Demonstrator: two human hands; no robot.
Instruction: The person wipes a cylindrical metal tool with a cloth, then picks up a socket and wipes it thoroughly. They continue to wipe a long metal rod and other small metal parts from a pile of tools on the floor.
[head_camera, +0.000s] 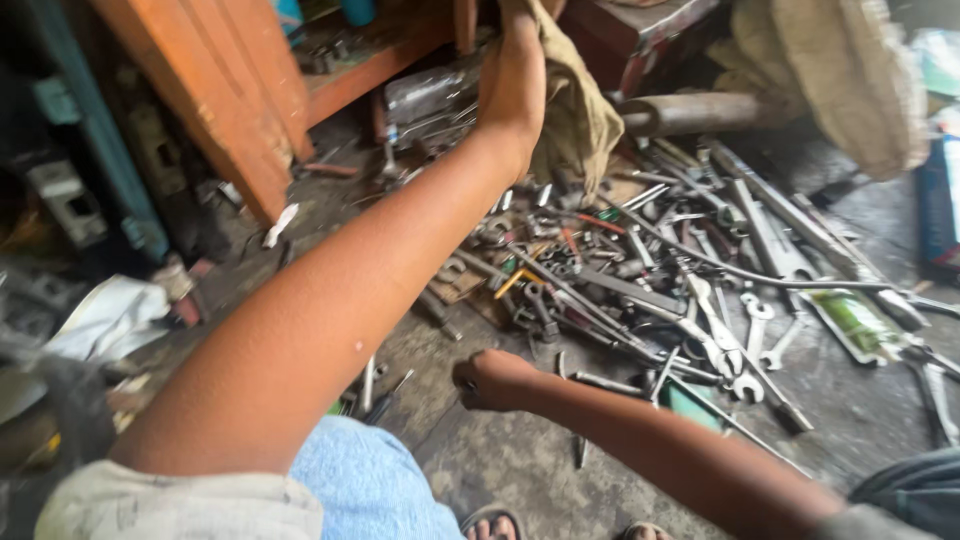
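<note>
My left hand (513, 80) is stretched far forward and grips a dirty tan cloth (580, 120) that hangs down over the back of a tool pile. My right hand (493, 380) is curled into a fist low over the concrete floor, at the near left edge of that pile; nothing shows clearly inside it. The pile of spanners, pliers and metal rods (650, 290) spreads across the floor to the right of both hands. Several open-ended spanners (755, 330) lie closest to my right forearm.
An orange wooden bench leg (235, 110) stands at the upper left, with a shelf of clutter behind it. A rusty metal pipe (690, 112) and a coarse sack (850, 80) lie at the back right. White paper (110, 315) lies at left. My sandalled feet (492, 525) are at the bottom.
</note>
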